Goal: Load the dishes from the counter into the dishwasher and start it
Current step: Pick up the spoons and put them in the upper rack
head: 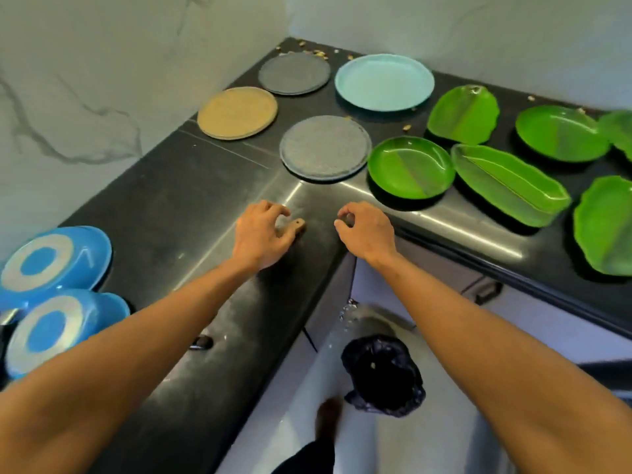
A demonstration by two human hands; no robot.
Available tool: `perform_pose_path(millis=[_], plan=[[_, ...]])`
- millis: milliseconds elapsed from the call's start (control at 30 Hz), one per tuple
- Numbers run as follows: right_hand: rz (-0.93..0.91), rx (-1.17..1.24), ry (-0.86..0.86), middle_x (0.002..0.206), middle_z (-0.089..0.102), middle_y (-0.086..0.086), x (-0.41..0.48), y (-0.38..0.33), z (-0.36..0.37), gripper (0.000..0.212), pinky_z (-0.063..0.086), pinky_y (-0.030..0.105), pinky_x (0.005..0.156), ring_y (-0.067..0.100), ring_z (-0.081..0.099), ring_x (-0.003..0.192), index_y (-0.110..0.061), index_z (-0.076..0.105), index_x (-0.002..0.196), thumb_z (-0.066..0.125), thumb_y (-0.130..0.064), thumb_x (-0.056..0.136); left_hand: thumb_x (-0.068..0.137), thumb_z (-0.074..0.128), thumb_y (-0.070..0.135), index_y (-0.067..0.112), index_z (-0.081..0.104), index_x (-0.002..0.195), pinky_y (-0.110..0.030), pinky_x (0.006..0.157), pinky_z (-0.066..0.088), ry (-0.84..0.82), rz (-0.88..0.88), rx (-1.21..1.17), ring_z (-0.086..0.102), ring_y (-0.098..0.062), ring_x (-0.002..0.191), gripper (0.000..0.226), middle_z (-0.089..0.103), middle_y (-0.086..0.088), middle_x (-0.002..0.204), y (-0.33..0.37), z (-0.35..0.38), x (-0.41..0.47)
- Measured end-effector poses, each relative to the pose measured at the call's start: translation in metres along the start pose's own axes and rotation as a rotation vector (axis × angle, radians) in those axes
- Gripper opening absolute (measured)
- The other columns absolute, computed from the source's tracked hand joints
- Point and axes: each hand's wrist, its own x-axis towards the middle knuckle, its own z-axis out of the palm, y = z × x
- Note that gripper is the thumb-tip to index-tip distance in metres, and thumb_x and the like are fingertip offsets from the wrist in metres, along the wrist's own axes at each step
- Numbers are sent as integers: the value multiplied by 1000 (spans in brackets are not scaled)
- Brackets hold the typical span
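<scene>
At counter [171,200] edge | left grip [263,234] curled — cannot tell contents | right grip [366,230] same

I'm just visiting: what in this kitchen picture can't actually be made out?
All in the head view:
- The dishwasher is outside the frame.
- Far-right glossy green leaf-shaped dish: cut off by the right edge.
- Lower blue round bowl: partly covered by the left forearm.
- The left hand and right hand: whether the curled fingers pinch anything is too small to tell.

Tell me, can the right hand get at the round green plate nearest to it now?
Probably yes. The right hand hovers at the counter edge, and only bare counter lies between it and the round green plate; nothing stands in the way.
</scene>
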Motion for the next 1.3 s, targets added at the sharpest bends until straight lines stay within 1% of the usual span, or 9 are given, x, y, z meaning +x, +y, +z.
perform_pose_path(millis=[133, 333, 433, 567, 700, 800, 933, 1167, 1300], plan=[[-123, 19, -67, 109, 63, 1, 40, -24, 37, 27, 48, 37, 91, 25, 58, 107, -27, 70, 110, 67, -41, 87, 73, 47, 90, 34, 62, 108, -42, 93, 43, -211, -137, -6, 49, -15, 109, 67, 55, 9, 113, -27, -1, 18], [-221, -39, -42, 114, 57, -1, 42, -44, 74, 34, 47, 40, 90, 23, 49, 110, -24, 70, 114, 63, -47, 90, 81, 49, 71, 34, 65, 110, -42, 98, 41, -325, 9, -95, 48, -13, 117, 49, 54, 9, 124, -59, -6, 14], [-242, -111, -24, 113, 58, -3, 37, -57, 81, 30, 43, 41, 87, 22, 51, 108, -30, 69, 112, 61, -49, 89, 87, 61, 47, 27, 70, 105, -38, 94, 45, -293, 22, -201, 56, -15, 108, 29, 61, 4, 113, -78, -17, 0], [-498, -167, -29, 100, 61, -9, 22, -79, 91, 25, 38, 37, 86, 19, 56, 100, -34, 71, 101, 66, -49, 81, 88, 65, 32, 25, 73, 98, -25, 79, 41, -191, -41, -245, 60, -14, 93, 15, 63, 6, 97, -101, -38, -29], [-759, -184, -219, 99, 62, -9, 0, -113, 105, 33, 42, 37, 83, 19, 58, 100, -32, 71, 109, 68, -47, 79, 85, 64, 25, 21, 74, 93, -30, 81, 44, -16, -178, -269, 61, -14, 93, 13, 64, 4, 97, -131, -62, -71], [-869, -192, -477, 108, 61, -3, -18, -142, 113, 50, 46, 37, 85, 21, 56, 104, -28, 63, 127, 68, -48, 82, 85, 65, 23, 24, 72, 92, -20, 76, 42, 72, -262, -277, 57, -6, 86, 10, 64, 6, 95, -143, -82, -105], [-873, -287, -657, 110, 53, -2, -30, -165, 121, 70, 46, 39, 87, 21, 52, 108, -30, 51, 143, 70, -55, 80, 84, 66, 16, 22, 72, 91, -17, 72, 44, 131, -337, -286, 58, -7, 78, 11, 64, 8, 90, -145, -96, -146], [-862, -390, -715, 102, 45, -8, -40, -156, 112, 73, 44, 37, 83, 13, 46, 97, -35, 48, 142, 70, -62, 78, 86, 67, 16, 19, 73, 93, -25, 77, 41, 131, -228, -218, 55, -11, 84, 9, 62, 6, 89, -120, -95, -202], [-825, -432, -671, 113, 65, 0, -47, -127, 93, 43, 47, 37, 80, 27, 60, 107, -26, 58, 123, 69, -43, 86, 87, 66, 21, 21, 72, 94, -35, 78, 50, 107, -201, -229, 57, -13, 86, 9, 61, 8, 91, -98, -86, -228]])
